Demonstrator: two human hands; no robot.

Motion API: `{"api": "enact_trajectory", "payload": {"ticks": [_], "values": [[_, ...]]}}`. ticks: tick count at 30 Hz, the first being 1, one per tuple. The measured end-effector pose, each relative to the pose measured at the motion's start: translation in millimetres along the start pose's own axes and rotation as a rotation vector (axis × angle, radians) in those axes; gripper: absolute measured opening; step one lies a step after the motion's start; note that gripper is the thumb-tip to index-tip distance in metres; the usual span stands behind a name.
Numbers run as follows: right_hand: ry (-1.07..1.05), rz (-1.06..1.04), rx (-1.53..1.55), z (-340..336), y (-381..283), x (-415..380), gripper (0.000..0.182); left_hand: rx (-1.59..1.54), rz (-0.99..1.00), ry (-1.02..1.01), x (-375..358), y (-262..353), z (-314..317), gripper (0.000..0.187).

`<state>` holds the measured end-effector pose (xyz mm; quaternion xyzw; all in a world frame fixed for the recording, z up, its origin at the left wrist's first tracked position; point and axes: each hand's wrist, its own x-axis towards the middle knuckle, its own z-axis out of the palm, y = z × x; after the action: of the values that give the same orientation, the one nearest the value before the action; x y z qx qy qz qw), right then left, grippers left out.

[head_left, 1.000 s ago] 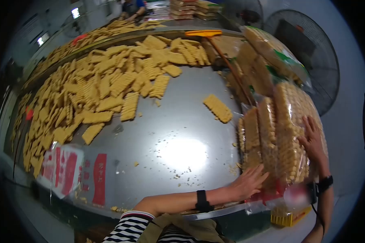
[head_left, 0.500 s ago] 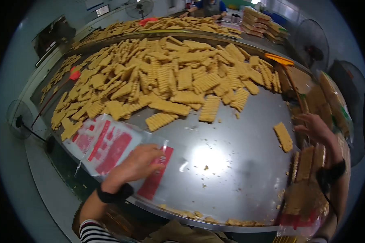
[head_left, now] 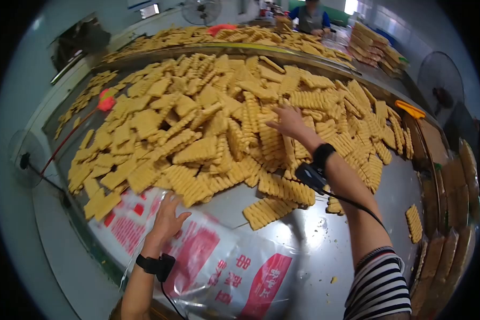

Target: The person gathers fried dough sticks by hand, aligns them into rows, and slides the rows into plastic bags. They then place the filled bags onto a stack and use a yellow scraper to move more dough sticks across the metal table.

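Observation:
Ridged yellow slabs (head_left: 197, 149) lie in a large heap on the metal table (head_left: 325, 250). My right hand (head_left: 290, 122) reaches into the middle of the heap, its fingers bent over some upright slabs; whether it grips one is unclear. A clear plastic bag with pink print (head_left: 213, 261) lies flat along the near left part of the table. Over the bag's far edge, beside the heap, is my left hand (head_left: 169, 216), with thumb and fingers apart and nothing held. Both wrists wear black bands with cables.
Packed bags (head_left: 442, 256) line the right edge, near an orange-headed tool (head_left: 409, 109). A red tool (head_left: 105, 101) lies at the left. A co-worker (head_left: 310, 20) is behind a second table of slabs. Fans stand at both sides, and stacked packs (head_left: 367, 45) at the back right.
My right hand has moved from the right edge to the heap. My left hand has shifted forward and left. The printed bag is now spread further across the table, and the camera view has shifted.

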<state>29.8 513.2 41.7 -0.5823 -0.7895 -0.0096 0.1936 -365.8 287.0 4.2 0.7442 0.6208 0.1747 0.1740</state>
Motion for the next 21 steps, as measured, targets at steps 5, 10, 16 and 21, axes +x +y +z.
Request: {"api": "enact_trajectory", "payload": {"ticks": [5,10,16,21], "values": [[-0.219,0.021,-0.379,69.6,51.1,11.1,0.067,0.276,-0.083,0.016,44.2,6.0,50.1,0.079],[-0.285,0.035,-0.316,32.7,66.8,-28.0,0.077,0.189,-0.006,0.038,49.0,-9.9,57.3,0.080],[-0.273,-0.102,-0.241,-12.4,76.8,-118.5,0.056,0.124,0.120,-0.031,40.6,9.4,75.0,0.077],[-0.305,-0.074,-0.226,-48.3,75.3,-217.6,0.050,0.079,0.146,-0.092,17.9,67.9,116.4,0.073]]}}
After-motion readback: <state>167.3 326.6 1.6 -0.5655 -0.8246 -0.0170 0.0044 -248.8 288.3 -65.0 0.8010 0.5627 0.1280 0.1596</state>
